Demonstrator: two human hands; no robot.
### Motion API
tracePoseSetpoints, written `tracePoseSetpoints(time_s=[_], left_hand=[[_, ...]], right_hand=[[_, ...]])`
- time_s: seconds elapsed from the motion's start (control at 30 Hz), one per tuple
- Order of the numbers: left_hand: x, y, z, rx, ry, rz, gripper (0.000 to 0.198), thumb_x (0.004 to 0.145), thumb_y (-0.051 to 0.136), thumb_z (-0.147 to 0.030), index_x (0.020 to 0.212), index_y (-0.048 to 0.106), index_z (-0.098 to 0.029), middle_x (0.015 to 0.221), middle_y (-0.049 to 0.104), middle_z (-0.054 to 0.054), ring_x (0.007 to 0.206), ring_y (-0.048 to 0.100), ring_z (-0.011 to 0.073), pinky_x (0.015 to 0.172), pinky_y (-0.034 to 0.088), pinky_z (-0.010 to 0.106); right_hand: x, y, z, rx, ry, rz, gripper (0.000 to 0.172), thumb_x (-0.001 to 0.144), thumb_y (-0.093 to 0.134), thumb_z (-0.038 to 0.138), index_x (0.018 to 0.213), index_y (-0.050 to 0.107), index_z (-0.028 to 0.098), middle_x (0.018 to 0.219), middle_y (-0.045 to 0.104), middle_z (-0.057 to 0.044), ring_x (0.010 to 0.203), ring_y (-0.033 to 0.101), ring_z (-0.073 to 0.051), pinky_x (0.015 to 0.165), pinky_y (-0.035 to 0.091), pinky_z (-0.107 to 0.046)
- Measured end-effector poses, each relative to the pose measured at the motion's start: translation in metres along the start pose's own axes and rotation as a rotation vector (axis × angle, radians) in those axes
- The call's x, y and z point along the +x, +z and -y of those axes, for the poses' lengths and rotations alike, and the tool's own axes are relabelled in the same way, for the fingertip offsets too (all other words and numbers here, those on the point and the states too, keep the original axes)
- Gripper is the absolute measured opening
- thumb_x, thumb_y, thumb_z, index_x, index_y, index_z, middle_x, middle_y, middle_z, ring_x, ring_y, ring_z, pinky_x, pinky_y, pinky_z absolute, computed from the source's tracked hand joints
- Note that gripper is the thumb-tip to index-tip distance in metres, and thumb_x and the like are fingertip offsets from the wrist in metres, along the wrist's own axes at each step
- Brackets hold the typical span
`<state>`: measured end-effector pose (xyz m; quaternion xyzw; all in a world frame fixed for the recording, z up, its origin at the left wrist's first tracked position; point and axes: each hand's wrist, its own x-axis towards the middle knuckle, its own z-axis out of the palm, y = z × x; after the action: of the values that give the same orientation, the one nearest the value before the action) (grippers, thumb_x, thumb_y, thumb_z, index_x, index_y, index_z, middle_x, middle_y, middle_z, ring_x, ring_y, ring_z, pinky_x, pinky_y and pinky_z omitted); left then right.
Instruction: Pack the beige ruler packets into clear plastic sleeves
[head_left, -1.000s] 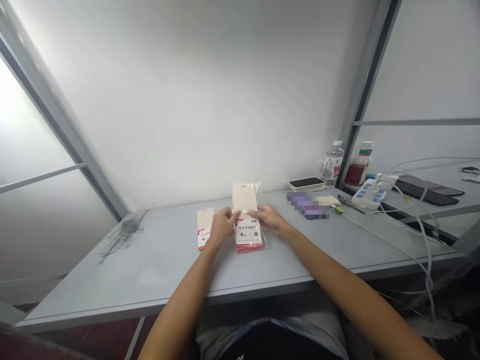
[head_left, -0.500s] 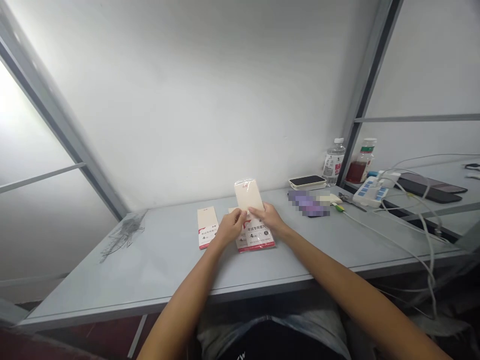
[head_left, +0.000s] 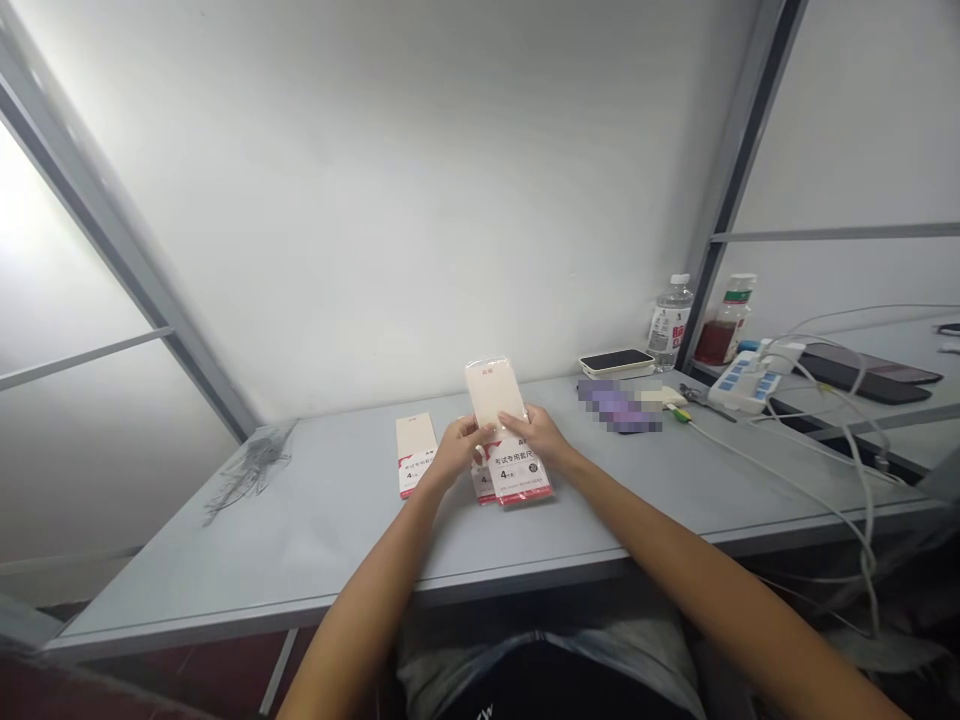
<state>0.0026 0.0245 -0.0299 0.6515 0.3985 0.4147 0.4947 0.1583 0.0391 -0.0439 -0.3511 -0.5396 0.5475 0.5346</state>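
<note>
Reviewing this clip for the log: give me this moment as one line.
left hand: wrapped ruler-set packet | right hand: same packet | nearby: flat packet

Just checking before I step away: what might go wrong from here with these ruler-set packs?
The clear plastic sleeve held up between the left hand and right hand looks slippery and might slide out, landing on the ruler-set pack beneath it. That pack and the second pack lie close together, so they could get knocked or mixed up.

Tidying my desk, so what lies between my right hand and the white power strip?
In the head view, between your right hand and the power strip lie a blurred purple patch, a cream item and a small green-tipped item.
</note>
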Motion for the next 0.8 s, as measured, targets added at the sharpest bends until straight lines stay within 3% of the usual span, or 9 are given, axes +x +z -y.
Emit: tracePoseSetpoints(time_s=[0.17, 0.47, 0.8], left_hand=[[0.0018, -0.0029, 0.0020, -0.019, -0.055, -0.012, 0.031, 0.068, 0.060, -0.043, 0.071, 0.055, -0.012, 0.065, 0.054, 0.001, 0.051, 0.050, 0.0081, 0.048, 0.037, 0.022], [0.0031, -0.0038, 0.0050, -0.039, -0.074, 0.010, 0.031, 0.066, 0.063, -0.042, 0.069, 0.057, -0.012, 0.062, 0.054, 0.001, 0.053, 0.049, 0.0086, 0.052, 0.037, 0.023], [0.0000, -0.0068, 0.0005, -0.242, -0.109, 0.116, 0.031, 0.064, 0.067, -0.037, 0.077, 0.063, -0.010, 0.071, 0.061, 0.005, 0.064, 0.055, 0.0125, 0.063, 0.041, 0.027]], right_hand=[[-0.0004, -0.0015, -0.0009, -0.078, -0.019, 0.005, 0.032, 0.063, 0.066, 0.041, 0.081, 0.061, 0.015, 0.070, 0.067, -0.005, 0.059, 0.061, -0.018, 0.050, 0.045, -0.026], [-0.0012, -0.0022, 0.0002, -0.139, -0.037, -0.009, 0.031, 0.063, 0.067, 0.039, 0.080, 0.061, 0.014, 0.070, 0.067, -0.004, 0.060, 0.061, -0.018, 0.050, 0.045, -0.026], [-0.0034, -0.0020, 0.0022, 0.044, 0.024, 0.029, 0.029, 0.063, 0.068, 0.039, 0.077, 0.059, 0.015, 0.062, 0.065, -0.002, 0.051, 0.058, -0.016, 0.045, 0.044, -0.025]])
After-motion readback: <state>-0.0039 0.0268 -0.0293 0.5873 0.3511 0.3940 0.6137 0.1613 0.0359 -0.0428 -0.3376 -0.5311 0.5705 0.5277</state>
